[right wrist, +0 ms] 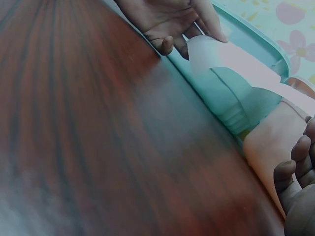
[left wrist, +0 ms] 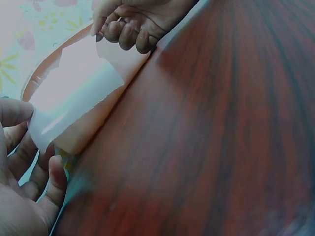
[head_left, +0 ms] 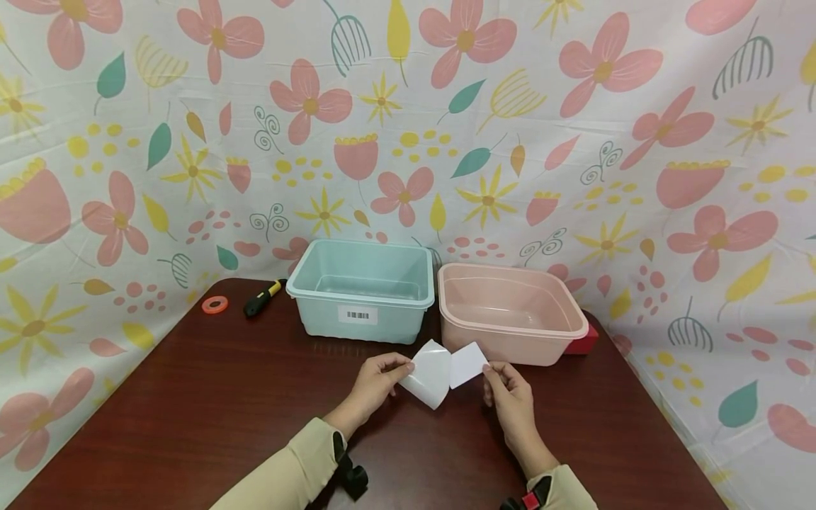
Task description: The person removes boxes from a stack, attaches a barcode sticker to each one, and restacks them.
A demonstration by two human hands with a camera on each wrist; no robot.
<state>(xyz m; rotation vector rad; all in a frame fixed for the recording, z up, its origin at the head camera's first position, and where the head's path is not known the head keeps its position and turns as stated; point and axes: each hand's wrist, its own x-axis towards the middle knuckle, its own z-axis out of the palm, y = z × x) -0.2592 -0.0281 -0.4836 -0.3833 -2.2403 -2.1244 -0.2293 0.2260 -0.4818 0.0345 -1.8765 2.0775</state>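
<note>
Forearms clothed in a pale beige left sleeve [head_left: 287, 464] and matching right sleeve [head_left: 570, 489], left cuff circled by a black strap [head_left: 340, 448], chunky black fitting [head_left: 355, 482] attached, right cuff ringed by a black band [head_left: 543, 489], marked by a red block [head_left: 530, 501], hands [head_left: 376, 382] shown bare.

White rectangular label [head_left: 358, 315] with black printed barcode [head_left: 362, 315] sat on front wall of light-blue rectangular plastic bin [head_left: 403, 320]; no words or numbers could be read.

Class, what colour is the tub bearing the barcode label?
That rectangular plastic tub is pale blue; the head view shows it best.
</note>
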